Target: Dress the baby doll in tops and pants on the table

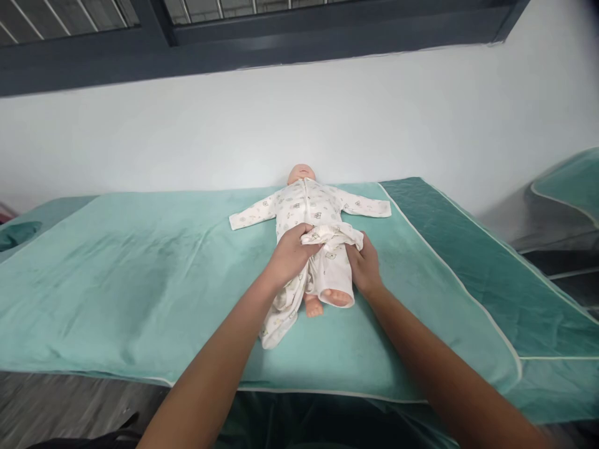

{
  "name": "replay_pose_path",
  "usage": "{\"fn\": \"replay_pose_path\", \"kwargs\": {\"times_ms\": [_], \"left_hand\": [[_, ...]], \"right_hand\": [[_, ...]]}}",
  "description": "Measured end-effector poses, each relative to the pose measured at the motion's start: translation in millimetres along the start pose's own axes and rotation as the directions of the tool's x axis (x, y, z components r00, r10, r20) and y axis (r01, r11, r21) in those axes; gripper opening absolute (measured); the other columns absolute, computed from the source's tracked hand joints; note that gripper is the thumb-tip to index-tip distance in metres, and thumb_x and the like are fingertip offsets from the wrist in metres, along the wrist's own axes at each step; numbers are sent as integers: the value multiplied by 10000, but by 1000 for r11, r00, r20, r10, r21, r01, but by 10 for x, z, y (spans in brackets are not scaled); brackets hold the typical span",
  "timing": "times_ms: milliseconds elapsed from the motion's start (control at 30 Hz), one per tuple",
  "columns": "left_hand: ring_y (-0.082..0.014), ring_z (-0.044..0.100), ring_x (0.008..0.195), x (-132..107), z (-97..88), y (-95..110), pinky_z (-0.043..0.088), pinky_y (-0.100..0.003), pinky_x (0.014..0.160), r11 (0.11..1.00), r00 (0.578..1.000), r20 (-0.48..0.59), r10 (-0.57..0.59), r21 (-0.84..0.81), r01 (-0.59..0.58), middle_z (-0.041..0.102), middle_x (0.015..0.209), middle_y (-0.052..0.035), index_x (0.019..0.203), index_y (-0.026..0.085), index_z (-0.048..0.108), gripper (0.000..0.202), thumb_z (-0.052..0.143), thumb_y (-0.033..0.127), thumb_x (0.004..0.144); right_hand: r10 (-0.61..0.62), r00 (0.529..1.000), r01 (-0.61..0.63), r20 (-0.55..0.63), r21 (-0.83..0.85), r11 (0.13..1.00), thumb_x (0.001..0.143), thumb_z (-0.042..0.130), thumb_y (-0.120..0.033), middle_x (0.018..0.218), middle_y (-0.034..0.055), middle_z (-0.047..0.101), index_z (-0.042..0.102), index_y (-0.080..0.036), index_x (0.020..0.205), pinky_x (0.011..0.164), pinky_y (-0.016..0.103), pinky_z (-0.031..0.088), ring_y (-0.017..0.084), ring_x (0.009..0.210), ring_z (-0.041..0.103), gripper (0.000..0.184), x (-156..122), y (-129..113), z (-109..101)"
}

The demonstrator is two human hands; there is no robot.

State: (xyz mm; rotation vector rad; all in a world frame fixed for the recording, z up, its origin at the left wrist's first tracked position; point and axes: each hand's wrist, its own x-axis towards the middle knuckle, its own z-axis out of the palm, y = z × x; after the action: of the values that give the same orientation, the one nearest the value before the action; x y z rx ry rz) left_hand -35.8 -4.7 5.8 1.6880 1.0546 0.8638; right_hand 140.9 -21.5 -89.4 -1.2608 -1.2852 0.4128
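Note:
A baby doll [301, 174] lies on its back on a teal blanket [140, 280], head toward the wall. It wears a white printed romper [309, 206] with the sleeves spread out sideways. My left hand [289, 255] is closed on bunched romper fabric at the doll's waist. At the doll's right hip, my right hand [364, 267] grips the other side of the fabric. The doll's bare feet [327, 299] stick out below, and one empty romper leg [281, 318] trails toward me.
The blanket covers a table standing against a white wall [421, 112]. A darker green cloth [468, 262] lies to the right, and another teal-covered surface [571, 181] sits at the far right. A dark window frame [234, 43] runs along the top.

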Motion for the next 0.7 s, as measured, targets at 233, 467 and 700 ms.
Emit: {"fn": "replay_pose_path", "kwargs": {"times_ms": [233, 467, 700], "left_hand": [[-171, 565, 868, 122, 19, -105, 412, -268, 788, 995, 997, -71, -8, -102, 1, 617, 866, 7, 858, 178, 616, 133, 639, 257, 753], [-176, 591, 864, 1, -180, -149, 442, -281, 771, 914, 977, 166, -137, -360, 189, 631, 948, -24, 972, 179, 653, 343, 756, 374, 710], [-125, 570, 750, -40, -180, -192, 437, -253, 700, 828, 961, 215, -173, -496, 260, 593, 847, -7, 909, 163, 640, 306, 767, 380, 734]], "right_hand": [[15, 999, -14, 38, -33, 999, 874, 515, -415, 798, 9, 597, 526, -211, 854, 706, 322, 401, 197, 768, 528, 205, 222, 88, 33], [61, 988, -60, 139, -9, 998, 783, 595, -344, 862, 0, 575, 570, -211, 902, 749, 315, 406, 184, 814, 503, 181, 214, -35, -21], [11, 748, -5, 663, -11, 1000, 785, 668, -405, 977, 17, 653, 642, -235, 998, 745, 313, 430, 215, 890, 572, 274, 641, -599, -154]]}}
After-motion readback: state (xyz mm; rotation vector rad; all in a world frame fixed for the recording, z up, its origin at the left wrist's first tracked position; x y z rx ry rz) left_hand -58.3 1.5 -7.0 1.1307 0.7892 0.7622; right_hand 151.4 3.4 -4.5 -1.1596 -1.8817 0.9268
